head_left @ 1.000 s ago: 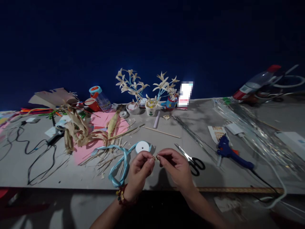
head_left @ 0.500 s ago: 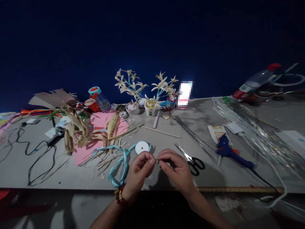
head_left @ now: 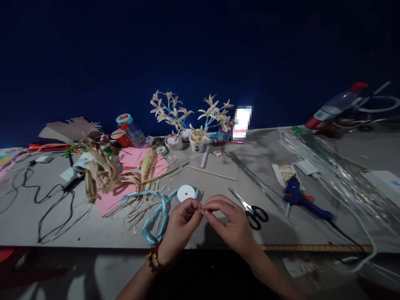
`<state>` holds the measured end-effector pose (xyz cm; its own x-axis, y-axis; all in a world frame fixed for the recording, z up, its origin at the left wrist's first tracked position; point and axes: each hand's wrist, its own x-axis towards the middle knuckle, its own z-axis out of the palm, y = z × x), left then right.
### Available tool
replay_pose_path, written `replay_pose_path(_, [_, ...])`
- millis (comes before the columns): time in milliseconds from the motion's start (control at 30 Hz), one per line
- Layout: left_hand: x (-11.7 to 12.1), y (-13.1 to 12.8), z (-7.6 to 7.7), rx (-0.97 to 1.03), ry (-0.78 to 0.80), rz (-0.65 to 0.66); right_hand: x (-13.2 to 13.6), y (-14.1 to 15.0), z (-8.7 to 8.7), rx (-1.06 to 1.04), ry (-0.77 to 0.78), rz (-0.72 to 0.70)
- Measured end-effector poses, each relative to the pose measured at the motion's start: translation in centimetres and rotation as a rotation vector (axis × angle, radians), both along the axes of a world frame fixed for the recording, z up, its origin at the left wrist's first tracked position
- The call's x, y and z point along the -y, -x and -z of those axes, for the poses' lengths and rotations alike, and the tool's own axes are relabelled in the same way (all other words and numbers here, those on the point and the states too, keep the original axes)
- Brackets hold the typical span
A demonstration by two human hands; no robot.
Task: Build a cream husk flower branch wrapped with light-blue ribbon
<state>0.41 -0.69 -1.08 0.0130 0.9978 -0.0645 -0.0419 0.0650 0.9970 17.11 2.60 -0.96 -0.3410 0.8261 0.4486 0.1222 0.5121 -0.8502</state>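
Note:
My left hand (head_left: pixel 185 221) and my right hand (head_left: pixel 229 221) meet fingertip to fingertip above the table's front edge. Both are pinched closed; whatever sits between the fingertips is hidden now. Just behind my left hand lies a white ribbon spool (head_left: pixel 185 193), its light blue ribbon (head_left: pixel 164 208) looping down to the left of the wrist. Scissors with black handles (head_left: pixel 256 214) rest open-bladed beside my right hand. Further back, pale handmade flowers (head_left: pixel 175 110) on blue stems stand near a small white cup (head_left: pixel 196 145).
Dried corn husks (head_left: pixel 104 168) lie over pink paper (head_left: pixel 106 202) on the left, with black cable nearby. At right are a blue glue gun (head_left: pixel 304 202), thin wires (head_left: pixel 253 177) and clear plastic wrapping (head_left: pixel 337 166). A thin stick (head_left: pixel 212 173) and a lit phone (head_left: pixel 241 123) are behind.
My fingertips have drawn together, and the small tan piece that showed between them is covered now. The things on the table have not moved.

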Motion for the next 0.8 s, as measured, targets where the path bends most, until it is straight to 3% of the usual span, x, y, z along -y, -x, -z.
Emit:
replay_pose_path(100, [0.2, 0.1, 0.19, 0.026, 0.041, -0.005, -0.11, 0.25, 0.33, -0.052, 0.023, 0.057])
replay_pose_path(300, [0.69, 0.18, 0.11, 0.098, 0.095, -0.025, 0.18, 0.26, 0.81, -0.265, 0.34, 0.071])
replay_pose_path(800, [0.99, 0.19, 0.14, 0.115, 0.076, -0.062, -0.65, -0.32, 0.66, -0.395, 0.434, 0.09])
